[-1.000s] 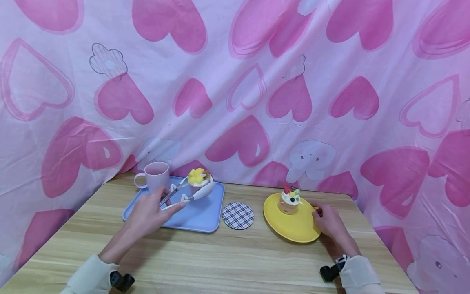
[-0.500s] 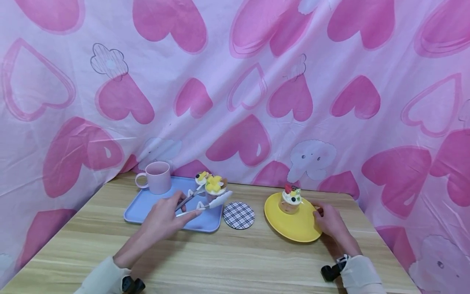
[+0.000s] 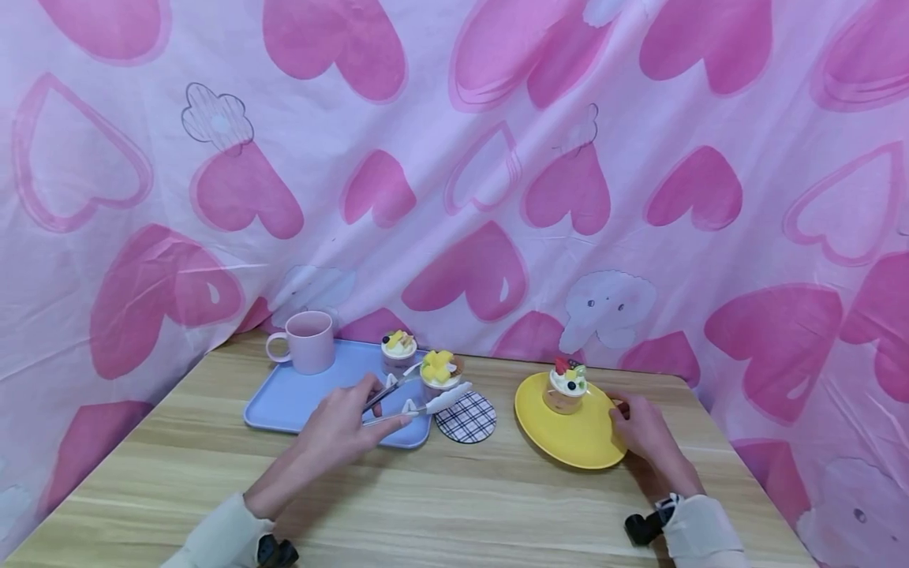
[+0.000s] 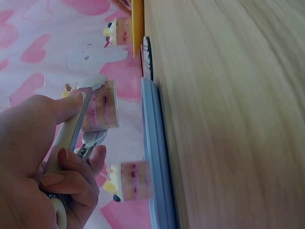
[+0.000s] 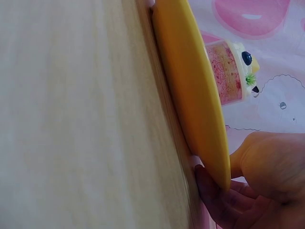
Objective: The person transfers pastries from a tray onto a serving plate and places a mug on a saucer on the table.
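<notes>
My left hand [image 3: 339, 426] holds a pair of metal tongs with white tips [image 3: 452, 396]. Between those tips is a dessert cup with yellow fruit topping [image 3: 438, 371]; in the left wrist view its layered pink and cream side [image 4: 102, 107] shows raised off the tray. It hangs over the right edge of the blue tray [image 3: 298, 402], beside the checked coaster [image 3: 474, 422]. My right hand [image 3: 646, 432] pinches the right rim of the yellow plate [image 3: 568, 442], thumb above and fingers curled under in the right wrist view. A dessert cup with strawberry [image 3: 566, 390] stands on that plate.
Another dessert cup [image 3: 398, 353] stands at the tray's back right corner. A pink mug [image 3: 310, 345] is at its back left. Everything rests on a wooden table [image 3: 454, 505], with a pink heart-print cloth [image 3: 454, 158] hanging behind its far edge.
My left hand has carried the tongs and the dessert cup rightward across the tray toward the coaster, uncovering the other cup behind. My right hand stays on the plate's rim.
</notes>
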`<state>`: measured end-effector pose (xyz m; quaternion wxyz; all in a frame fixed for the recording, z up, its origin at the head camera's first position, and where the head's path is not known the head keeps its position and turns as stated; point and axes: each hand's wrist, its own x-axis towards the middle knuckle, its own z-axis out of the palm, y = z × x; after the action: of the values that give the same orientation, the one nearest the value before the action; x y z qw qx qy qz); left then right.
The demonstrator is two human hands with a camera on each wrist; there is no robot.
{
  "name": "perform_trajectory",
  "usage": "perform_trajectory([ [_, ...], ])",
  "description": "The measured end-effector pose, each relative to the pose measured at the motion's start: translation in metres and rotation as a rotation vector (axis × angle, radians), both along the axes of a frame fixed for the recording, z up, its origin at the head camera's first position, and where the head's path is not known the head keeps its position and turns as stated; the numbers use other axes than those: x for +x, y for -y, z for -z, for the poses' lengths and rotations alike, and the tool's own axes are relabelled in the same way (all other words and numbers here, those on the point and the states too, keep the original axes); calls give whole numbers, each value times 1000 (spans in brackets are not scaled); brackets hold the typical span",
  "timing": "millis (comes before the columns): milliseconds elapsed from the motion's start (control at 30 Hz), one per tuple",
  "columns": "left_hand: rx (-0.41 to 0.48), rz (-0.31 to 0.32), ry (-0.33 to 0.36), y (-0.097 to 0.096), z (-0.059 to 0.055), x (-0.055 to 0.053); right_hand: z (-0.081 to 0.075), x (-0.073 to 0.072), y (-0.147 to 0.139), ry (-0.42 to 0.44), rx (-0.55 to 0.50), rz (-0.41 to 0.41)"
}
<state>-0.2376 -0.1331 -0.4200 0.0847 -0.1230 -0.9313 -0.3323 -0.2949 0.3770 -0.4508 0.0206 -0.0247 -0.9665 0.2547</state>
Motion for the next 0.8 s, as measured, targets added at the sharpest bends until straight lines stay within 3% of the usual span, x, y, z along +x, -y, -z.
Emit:
perform_trajectory([
  [333, 29, 28, 39, -22, -2, 2, 0, -1, -1, -1, -5, -7],
  [800, -7, 87, -17, -47, 2, 0, 2, -1, -1, -14, -5, -14],
])
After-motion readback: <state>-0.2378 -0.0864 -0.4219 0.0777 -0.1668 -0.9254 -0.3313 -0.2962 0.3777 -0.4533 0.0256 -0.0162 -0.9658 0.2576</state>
